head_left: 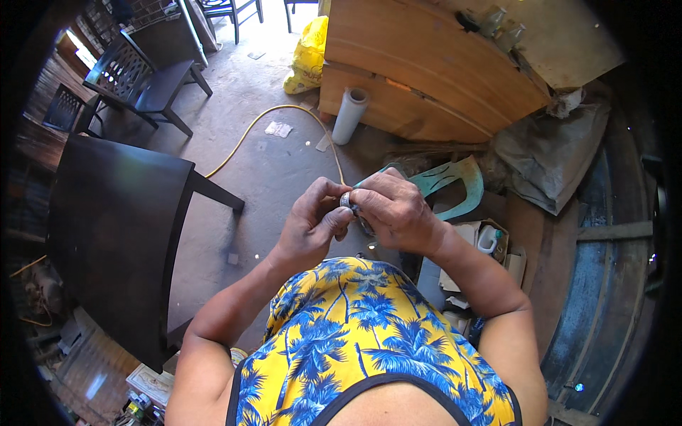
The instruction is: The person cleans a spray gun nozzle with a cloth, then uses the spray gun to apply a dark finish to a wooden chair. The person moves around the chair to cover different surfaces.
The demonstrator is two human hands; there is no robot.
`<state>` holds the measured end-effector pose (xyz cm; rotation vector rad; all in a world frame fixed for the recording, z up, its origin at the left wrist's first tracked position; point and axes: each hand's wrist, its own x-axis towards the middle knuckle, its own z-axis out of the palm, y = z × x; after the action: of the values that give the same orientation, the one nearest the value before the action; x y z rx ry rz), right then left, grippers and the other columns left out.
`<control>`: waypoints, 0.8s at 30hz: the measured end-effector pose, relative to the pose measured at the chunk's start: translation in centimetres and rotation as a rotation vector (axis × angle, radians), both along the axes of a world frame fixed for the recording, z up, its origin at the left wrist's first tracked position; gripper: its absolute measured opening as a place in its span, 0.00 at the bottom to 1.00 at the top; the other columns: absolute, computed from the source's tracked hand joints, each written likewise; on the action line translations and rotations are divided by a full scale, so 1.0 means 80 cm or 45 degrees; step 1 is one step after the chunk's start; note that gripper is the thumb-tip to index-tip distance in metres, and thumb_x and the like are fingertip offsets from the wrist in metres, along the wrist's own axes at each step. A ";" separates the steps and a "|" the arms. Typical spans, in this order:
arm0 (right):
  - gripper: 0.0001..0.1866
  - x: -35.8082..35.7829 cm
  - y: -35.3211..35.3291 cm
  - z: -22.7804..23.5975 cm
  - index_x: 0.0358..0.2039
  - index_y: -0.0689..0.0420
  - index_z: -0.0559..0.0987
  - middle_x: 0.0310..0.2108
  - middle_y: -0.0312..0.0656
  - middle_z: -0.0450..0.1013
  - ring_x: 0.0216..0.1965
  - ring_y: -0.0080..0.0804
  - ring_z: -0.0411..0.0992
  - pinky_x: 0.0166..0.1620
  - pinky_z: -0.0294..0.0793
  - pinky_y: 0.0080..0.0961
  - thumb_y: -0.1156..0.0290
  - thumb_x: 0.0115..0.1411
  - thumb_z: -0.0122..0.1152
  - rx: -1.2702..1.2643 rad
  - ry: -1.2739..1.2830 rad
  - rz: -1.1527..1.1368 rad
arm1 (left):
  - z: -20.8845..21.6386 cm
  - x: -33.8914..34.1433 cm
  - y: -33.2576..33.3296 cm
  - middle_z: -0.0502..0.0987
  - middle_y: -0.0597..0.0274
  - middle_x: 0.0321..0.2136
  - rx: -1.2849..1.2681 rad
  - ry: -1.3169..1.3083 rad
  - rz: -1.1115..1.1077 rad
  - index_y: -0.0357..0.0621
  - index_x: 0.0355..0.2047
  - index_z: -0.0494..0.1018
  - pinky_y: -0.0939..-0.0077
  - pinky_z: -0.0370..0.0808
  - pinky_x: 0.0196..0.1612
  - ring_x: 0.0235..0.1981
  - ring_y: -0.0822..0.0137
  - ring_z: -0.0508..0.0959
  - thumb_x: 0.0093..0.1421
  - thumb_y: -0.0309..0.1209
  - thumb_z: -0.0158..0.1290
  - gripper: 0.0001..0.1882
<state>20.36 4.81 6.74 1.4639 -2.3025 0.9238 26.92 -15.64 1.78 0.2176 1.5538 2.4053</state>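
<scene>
My two hands meet in front of my chest, fingers closed on a small silver, ring-shaped metal piece. My left hand pinches it between thumb and fingers from the left. From the right, my right hand grips it, its curled fingers hiding much of the piece. Something dark and metallic shows just below the fingertips, too covered to name. A thin yellow hose loops over the floor and runs up to behind my fingers; whether it joins the metal piece I cannot tell.
A dark table stands at left, dark chairs beyond it. Ahead are a white roll, a yellow bag and a large wooden panel. At right lie a green plastic chair part, a grey sack and a box holding a white bottle.
</scene>
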 end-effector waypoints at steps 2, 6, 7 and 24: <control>0.09 0.007 -0.003 -0.003 0.39 0.61 0.82 0.31 0.46 0.78 0.32 0.43 0.78 0.37 0.74 0.37 0.80 0.57 0.66 -0.061 -0.047 -0.100 | 0.004 0.002 0.009 0.79 0.55 0.35 -0.317 0.296 0.223 0.36 0.52 0.70 0.73 0.80 0.41 0.36 0.66 0.82 0.70 0.22 0.57 0.12; 0.07 0.021 -0.007 -0.011 0.42 0.64 0.82 0.33 0.49 0.79 0.33 0.42 0.79 0.39 0.79 0.33 0.80 0.62 0.63 -0.327 -0.558 -0.193 | 0.005 -0.009 0.008 0.78 0.44 0.37 -0.852 1.045 0.501 0.34 0.53 0.73 0.61 0.83 0.43 0.38 0.50 0.84 0.63 0.19 0.59 0.17; 0.06 0.023 -0.007 -0.013 0.41 0.64 0.82 0.33 0.46 0.79 0.33 0.37 0.79 0.39 0.79 0.31 0.78 0.64 0.63 -0.350 -0.806 -0.212 | 0.003 -0.016 0.003 0.78 0.44 0.38 -0.932 1.210 0.468 0.35 0.52 0.73 0.61 0.83 0.42 0.38 0.50 0.83 0.62 0.19 0.60 0.18; 0.06 0.031 -0.019 0.007 0.39 0.63 0.84 0.30 0.44 0.80 0.32 0.34 0.79 0.39 0.76 0.28 0.78 0.61 0.66 -0.297 -0.606 -0.159 | 0.015 -0.003 -0.008 0.75 0.62 0.29 -0.530 0.584 0.223 0.37 0.51 0.71 0.80 0.71 0.27 0.25 0.78 0.73 0.74 0.31 0.54 0.11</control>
<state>22.84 3.25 7.31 1.0774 -2.4509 1.5791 26.67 -16.32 2.97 0.5994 2.3203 2.1809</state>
